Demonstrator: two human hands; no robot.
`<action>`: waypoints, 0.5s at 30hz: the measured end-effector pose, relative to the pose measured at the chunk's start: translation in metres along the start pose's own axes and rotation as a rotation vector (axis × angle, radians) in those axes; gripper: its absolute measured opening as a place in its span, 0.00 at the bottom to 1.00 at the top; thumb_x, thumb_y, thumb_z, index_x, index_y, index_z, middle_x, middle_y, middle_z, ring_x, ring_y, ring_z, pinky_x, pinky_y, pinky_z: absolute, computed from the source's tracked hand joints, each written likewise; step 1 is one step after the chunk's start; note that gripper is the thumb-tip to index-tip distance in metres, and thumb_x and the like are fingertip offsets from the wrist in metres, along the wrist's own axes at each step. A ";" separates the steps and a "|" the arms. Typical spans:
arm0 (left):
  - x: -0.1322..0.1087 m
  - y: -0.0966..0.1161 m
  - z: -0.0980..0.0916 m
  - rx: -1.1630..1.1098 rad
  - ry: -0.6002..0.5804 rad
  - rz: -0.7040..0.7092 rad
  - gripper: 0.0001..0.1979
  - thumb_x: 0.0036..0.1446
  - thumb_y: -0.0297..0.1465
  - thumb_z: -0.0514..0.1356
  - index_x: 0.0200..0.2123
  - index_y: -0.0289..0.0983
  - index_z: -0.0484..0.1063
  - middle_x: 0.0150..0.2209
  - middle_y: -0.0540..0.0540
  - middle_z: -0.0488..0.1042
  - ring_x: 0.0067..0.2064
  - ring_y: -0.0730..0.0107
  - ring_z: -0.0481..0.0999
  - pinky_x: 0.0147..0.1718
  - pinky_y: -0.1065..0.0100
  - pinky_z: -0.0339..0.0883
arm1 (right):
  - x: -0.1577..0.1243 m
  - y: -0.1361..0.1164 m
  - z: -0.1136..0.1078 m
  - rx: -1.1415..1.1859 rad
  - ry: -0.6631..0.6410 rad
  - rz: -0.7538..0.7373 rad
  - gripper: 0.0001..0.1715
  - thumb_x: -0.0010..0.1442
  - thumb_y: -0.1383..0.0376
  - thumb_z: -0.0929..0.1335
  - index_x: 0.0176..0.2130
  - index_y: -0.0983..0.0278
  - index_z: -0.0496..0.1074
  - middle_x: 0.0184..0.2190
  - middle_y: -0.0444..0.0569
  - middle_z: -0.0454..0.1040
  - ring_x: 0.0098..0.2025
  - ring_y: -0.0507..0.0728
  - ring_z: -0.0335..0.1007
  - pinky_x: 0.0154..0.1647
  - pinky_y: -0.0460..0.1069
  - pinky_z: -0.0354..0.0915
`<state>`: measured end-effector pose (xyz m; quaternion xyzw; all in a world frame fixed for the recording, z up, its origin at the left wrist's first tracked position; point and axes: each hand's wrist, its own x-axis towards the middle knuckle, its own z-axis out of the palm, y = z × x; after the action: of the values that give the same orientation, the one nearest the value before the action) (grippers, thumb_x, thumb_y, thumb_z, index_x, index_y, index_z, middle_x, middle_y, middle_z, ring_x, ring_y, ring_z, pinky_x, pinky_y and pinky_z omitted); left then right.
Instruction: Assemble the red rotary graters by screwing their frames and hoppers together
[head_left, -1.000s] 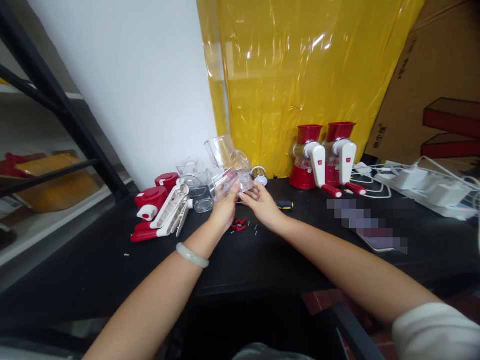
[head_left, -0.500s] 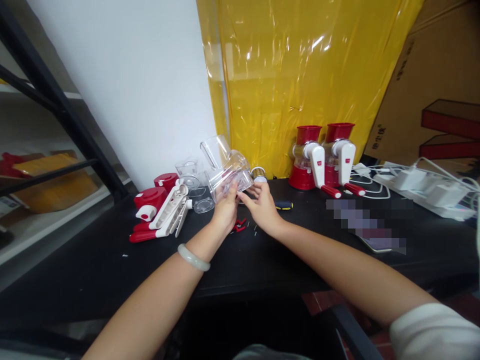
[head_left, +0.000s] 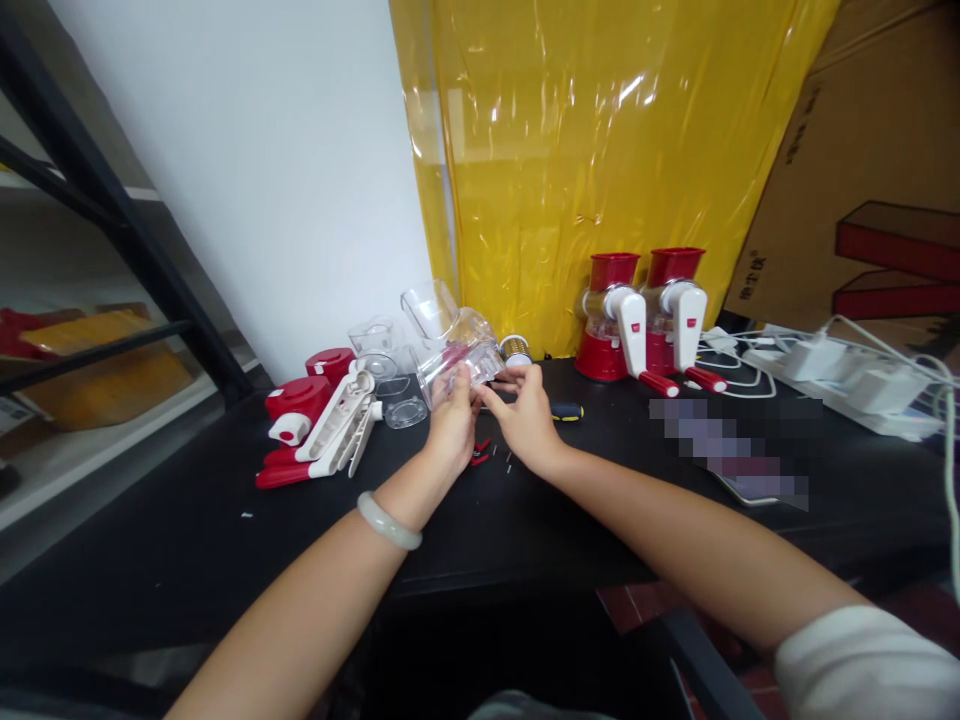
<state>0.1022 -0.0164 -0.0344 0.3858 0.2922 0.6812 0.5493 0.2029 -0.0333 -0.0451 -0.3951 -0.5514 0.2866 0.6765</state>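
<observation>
My left hand [head_left: 451,430] is closed around the lower part of a clear plastic grater housing [head_left: 431,312], which is tilted above the table with its feed tube up and to the left. At the housing's near right edge, my right hand [head_left: 531,420] is closed, thumb and fingertips brought together close to the left fingertips. Whatever those right fingers pinch is too small or hidden. Beneath the hands lie small red plastic pieces [head_left: 481,455] and several thin metal pins [head_left: 509,463]. Behind the right hand is a metal grating drum [head_left: 516,349], beside a screwdriver's handle [head_left: 568,411].
Left of the hands lie white crank arms with red grips [head_left: 336,425], red bases [head_left: 298,396] and other clear parts [head_left: 406,412]. Two assembled red-and-white rotary graters [head_left: 613,330] stand at the back right. Further right are a blurred-out flat object [head_left: 754,495] and a power strip [head_left: 896,420] with cables.
The housing has tipped slightly and sits a little lower in my left hand. Both hands keep nearly the same grip and place; the view has shifted slightly.
</observation>
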 end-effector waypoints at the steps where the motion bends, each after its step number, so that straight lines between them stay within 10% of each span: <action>1: 0.000 0.000 0.000 0.001 0.007 -0.007 0.28 0.49 0.51 0.71 0.44 0.41 0.68 0.41 0.48 0.77 0.44 0.67 0.79 0.46 0.65 0.72 | 0.000 0.000 0.000 0.002 -0.005 0.001 0.35 0.52 0.45 0.75 0.48 0.60 0.61 0.51 0.60 0.73 0.52 0.64 0.77 0.51 0.60 0.75; 15: -0.005 0.004 0.007 -0.075 -0.003 0.002 0.24 0.53 0.47 0.71 0.44 0.41 0.68 0.47 0.46 0.79 0.55 0.61 0.77 0.56 0.61 0.70 | 0.001 0.009 -0.002 -0.085 -0.032 -0.059 0.37 0.50 0.48 0.77 0.52 0.57 0.65 0.52 0.57 0.76 0.57 0.65 0.73 0.60 0.63 0.67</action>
<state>0.1070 -0.0221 -0.0285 0.3661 0.2655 0.6916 0.5632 0.2059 -0.0283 -0.0519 -0.4022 -0.5854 0.2491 0.6584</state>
